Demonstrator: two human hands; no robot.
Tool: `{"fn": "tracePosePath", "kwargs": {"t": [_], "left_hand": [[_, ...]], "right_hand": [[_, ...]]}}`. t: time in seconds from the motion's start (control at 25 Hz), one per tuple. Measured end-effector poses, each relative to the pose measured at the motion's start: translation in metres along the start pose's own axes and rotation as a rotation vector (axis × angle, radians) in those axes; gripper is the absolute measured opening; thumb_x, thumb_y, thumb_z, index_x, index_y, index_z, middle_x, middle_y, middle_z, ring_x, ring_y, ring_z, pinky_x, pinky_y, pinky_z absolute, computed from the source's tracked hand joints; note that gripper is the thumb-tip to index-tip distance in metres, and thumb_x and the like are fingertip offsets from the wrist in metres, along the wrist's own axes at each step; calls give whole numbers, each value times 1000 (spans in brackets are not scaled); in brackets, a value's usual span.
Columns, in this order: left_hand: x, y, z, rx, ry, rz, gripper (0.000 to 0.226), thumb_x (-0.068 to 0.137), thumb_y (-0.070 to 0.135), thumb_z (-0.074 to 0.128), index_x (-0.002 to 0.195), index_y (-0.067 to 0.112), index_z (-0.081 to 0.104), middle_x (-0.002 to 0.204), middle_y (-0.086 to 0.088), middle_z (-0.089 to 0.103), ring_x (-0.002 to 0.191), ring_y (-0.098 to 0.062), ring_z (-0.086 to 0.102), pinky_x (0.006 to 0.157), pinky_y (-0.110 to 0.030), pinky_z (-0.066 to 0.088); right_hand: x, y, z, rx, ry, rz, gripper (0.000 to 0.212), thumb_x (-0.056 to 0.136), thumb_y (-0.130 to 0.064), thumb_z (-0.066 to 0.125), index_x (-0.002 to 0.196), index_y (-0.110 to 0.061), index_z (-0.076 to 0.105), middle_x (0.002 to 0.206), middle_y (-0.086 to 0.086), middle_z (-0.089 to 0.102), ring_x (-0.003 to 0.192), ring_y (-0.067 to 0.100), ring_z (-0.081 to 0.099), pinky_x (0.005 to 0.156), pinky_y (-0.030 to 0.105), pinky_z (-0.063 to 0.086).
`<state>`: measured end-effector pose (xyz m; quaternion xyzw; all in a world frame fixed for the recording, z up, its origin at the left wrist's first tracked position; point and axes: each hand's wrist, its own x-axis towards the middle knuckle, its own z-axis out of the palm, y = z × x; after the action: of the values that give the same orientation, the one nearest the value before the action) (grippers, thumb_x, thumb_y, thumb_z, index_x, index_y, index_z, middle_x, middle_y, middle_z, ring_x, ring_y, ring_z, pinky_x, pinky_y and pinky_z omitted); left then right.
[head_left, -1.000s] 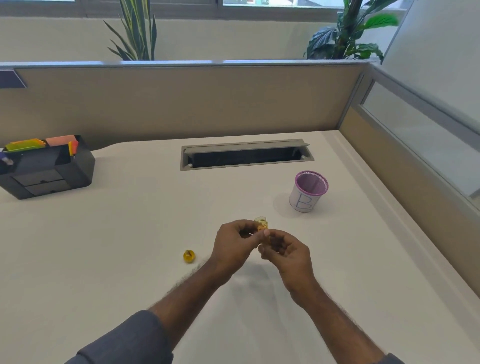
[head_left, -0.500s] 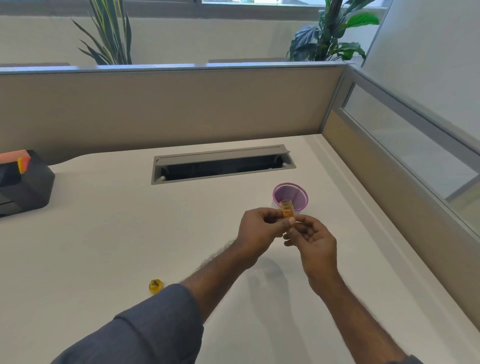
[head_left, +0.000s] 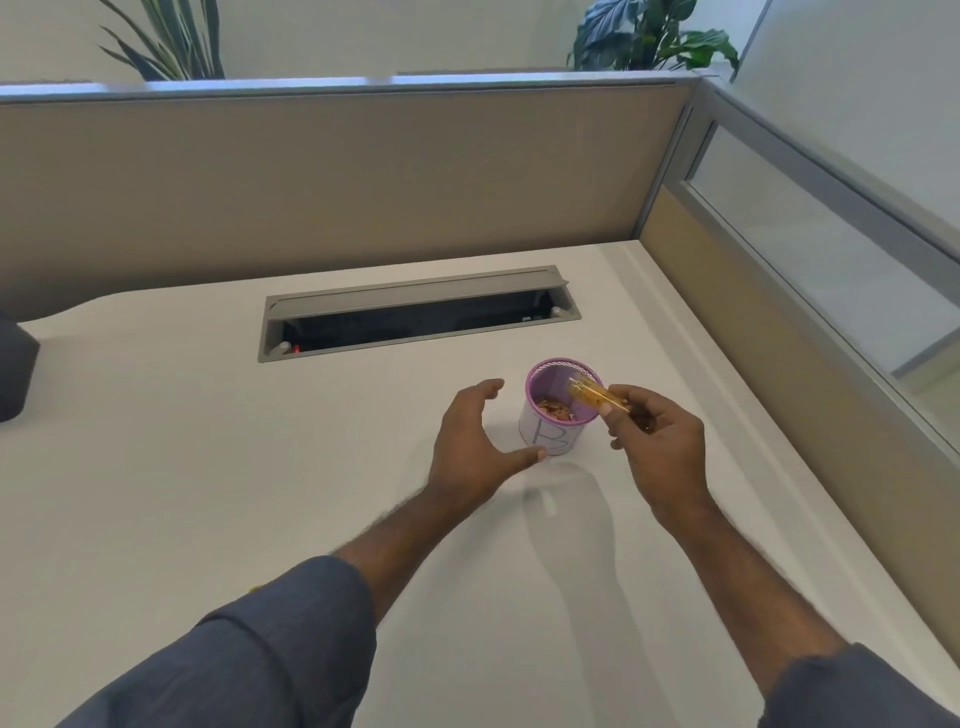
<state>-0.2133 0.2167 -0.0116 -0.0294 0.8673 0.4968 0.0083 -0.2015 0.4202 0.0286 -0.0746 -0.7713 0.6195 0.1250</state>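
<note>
A purple mesh cup (head_left: 550, 434) with a white label marked "B" stands on the white desk (head_left: 208, 493). Small brownish pieces lie in its bottom. My right hand (head_left: 657, 439) pinches a small clear amber vial (head_left: 595, 395), tilted with its open mouth over the cup's rim. My left hand (head_left: 475, 441) hovers just left of the cup, fingers spread in an arc, thumb tip close to the cup's base; it holds nothing.
A grey cable slot (head_left: 415, 312) is cut into the desk behind the cup. A dark organiser's corner (head_left: 15, 369) shows at the left edge. Beige partition walls (head_left: 337, 182) close off the back and right sides, with plants behind them.
Both hands moved forward and right to the purple cup. My left hand let go of the vial and opened beside the cup; my right hand tipped the vial over the cup.
</note>
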Motion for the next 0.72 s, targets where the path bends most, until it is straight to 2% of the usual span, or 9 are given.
{"fn": "tracePosePath", "kwargs": {"t": [0.04, 0.12, 0.2, 0.28, 0.32, 0.44, 0.72], "left_hand": [[1, -5, 3, 51, -26, 7, 101, 55, 56, 88, 141, 39, 37, 147, 13, 46, 126, -5, 44, 102, -25, 38], [1, -16, 8, 172, -66, 25, 110, 56, 71, 78, 148, 38, 27, 159, 10, 35, 142, -12, 34, 113, -31, 30], [-3, -29, 12, 371, -91, 90, 115, 63, 85, 58, 154, 30, 16, 166, 6, 21, 153, -17, 16, 121, -34, 13], [-10, -42, 14, 574, -120, 155, 113, 72, 90, 35, 157, 23, 4, 169, 3, 4, 155, -17, -1, 122, -33, -4], [-14, -49, 15, 641, -125, 176, 110, 76, 89, 26, 157, 20, 0, 169, 2, -1, 155, -16, -7, 123, -34, -8], [-18, -57, 17, 705, -111, 205, 103, 82, 84, 17, 158, 16, -1, 169, 0, -6, 155, -16, -9, 125, -37, -7], [-17, -59, 19, 707, -105, 197, 103, 82, 84, 16, 158, 17, -2, 168, 1, -7, 155, -15, -8, 126, -37, -4]], "right_hand": [[4, -1, -1, -45, -5, -19, 22, 85, -9, 75, 106, -15, 74, 82, -2, 70, 68, 10, 61, 66, 30, 57], [12, -4, -1, -139, -19, -76, 23, 83, -11, 76, 106, -11, 74, 83, -4, 67, 68, 3, 60, 65, 18, 53], [19, -8, 1, -244, -46, -127, 23, 80, -12, 77, 103, -10, 75, 81, -7, 64, 66, 1, 58, 60, 7, 45], [25, -14, 2, -341, -73, -157, 21, 79, -13, 77, 100, -12, 75, 78, -9, 62, 67, 6, 56, 57, 9, 43], [28, -17, 3, -379, -80, -169, 20, 78, -13, 77, 98, -13, 75, 76, -10, 61, 66, 10, 56, 58, 13, 43], [34, -24, 4, -468, -107, -191, 17, 76, -18, 78, 93, -15, 75, 74, -9, 60, 65, 8, 55, 58, 20, 40], [42, -47, 5, -548, -65, -223, 20, 74, -23, 76, 91, -13, 75, 71, -10, 57, 64, 3, 52, 54, 16, 36]]}}
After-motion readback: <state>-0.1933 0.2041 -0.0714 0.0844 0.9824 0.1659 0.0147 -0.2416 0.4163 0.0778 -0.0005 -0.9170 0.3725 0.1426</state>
